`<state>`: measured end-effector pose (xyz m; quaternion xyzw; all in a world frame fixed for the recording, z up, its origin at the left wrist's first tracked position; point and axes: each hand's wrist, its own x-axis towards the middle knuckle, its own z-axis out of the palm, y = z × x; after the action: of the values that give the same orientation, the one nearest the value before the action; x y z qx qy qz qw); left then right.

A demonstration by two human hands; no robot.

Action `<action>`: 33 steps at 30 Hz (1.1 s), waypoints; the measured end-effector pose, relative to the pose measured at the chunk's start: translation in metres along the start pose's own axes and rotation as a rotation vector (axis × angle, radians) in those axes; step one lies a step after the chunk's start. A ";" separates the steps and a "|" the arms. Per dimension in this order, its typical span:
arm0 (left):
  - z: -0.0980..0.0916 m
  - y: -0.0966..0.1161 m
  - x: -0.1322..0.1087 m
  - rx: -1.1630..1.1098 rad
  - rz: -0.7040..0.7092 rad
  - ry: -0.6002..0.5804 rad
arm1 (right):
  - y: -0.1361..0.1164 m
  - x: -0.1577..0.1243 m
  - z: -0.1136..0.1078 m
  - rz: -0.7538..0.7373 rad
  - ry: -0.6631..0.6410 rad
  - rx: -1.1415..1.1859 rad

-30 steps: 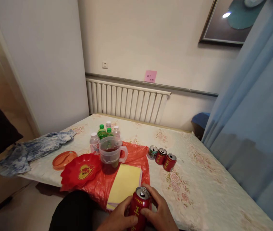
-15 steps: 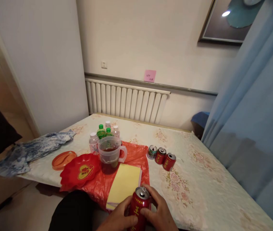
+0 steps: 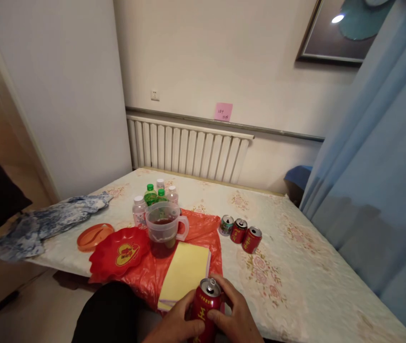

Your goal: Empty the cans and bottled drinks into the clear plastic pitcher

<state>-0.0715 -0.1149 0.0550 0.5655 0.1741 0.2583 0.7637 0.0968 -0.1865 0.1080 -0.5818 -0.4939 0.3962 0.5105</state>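
Both hands are wrapped round a red drink can (image 3: 206,305) with yellow lettering, held upright at the bottom of the view. Its top is open, with the pull tab standing up. My left hand (image 3: 179,321) grips its left side, and my right hand (image 3: 235,312) its right side. Just behind the can lies a yellow pad of paper (image 3: 187,269) on a red plastic bag (image 3: 208,228). A clear plastic jug (image 3: 158,228) with dark brown liquid stands beyond the pad. The can's lower end is cut off by the frame.
Two red cans (image 3: 252,239) and a small green can (image 3: 226,225) stand in a row at right. Several small bottles (image 3: 150,195) are behind the jug. A red scalloped plate (image 3: 106,255), an orange lid (image 3: 94,237) and a blue-white cloth (image 3: 60,219) lie at left.
The can and both hands have shifted very slightly left. Both hands keep their hold, and the things on the table stay where they were.
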 end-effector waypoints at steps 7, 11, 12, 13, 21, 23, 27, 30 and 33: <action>0.003 0.004 0.000 -0.005 -0.011 0.030 | -0.005 0.000 0.002 0.008 -0.026 0.066; 0.003 0.003 0.000 0.024 -0.022 0.056 | -0.002 0.001 0.003 0.007 -0.019 0.073; 0.003 0.003 0.000 0.041 -0.028 0.066 | -0.001 0.001 0.003 -0.001 -0.011 0.055; 0.003 0.002 0.000 0.058 -0.033 0.075 | 0.000 0.001 0.003 -0.011 -0.004 0.035; -0.001 -0.001 0.002 0.087 -0.046 0.085 | 0.004 0.003 0.005 -0.034 -0.002 -0.020; -0.002 0.004 0.001 0.079 -0.040 0.087 | 0.005 0.006 0.007 -0.029 -0.005 -0.031; -0.005 0.014 -0.004 0.105 -0.063 0.122 | 0.007 0.013 0.014 -0.021 -0.016 -0.027; -0.010 0.015 -0.006 0.115 -0.071 0.134 | 0.009 0.017 0.020 0.015 -0.023 -0.014; -0.020 0.009 -0.007 0.122 -0.070 0.141 | 0.012 0.020 0.025 0.048 -0.025 -0.012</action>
<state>-0.0900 -0.1019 0.0574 0.5848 0.2626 0.2594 0.7223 0.0790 -0.1615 0.0925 -0.5913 -0.4886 0.4128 0.4912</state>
